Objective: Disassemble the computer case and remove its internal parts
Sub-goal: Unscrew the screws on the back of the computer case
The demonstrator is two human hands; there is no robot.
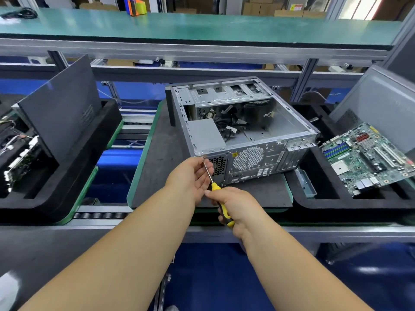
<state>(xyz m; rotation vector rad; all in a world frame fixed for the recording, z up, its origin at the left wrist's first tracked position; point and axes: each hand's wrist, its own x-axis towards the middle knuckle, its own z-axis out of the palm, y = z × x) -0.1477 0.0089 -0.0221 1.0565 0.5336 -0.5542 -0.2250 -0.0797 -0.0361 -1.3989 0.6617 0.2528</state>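
Two bare forearms entered from the bottom edge, no sleeves visible anywhere along them. Left hand [190,176] and right hand [233,205] both ungloved. No rings, watch, bracelet or wrist strap seen on either. Fingernails of the right hand, where they showed, were short and unpainted. No marks, tape or bandage on the visible surfaces. Upper arms and shoulders lay outside the view, so any clothing above the elbow could not be told.
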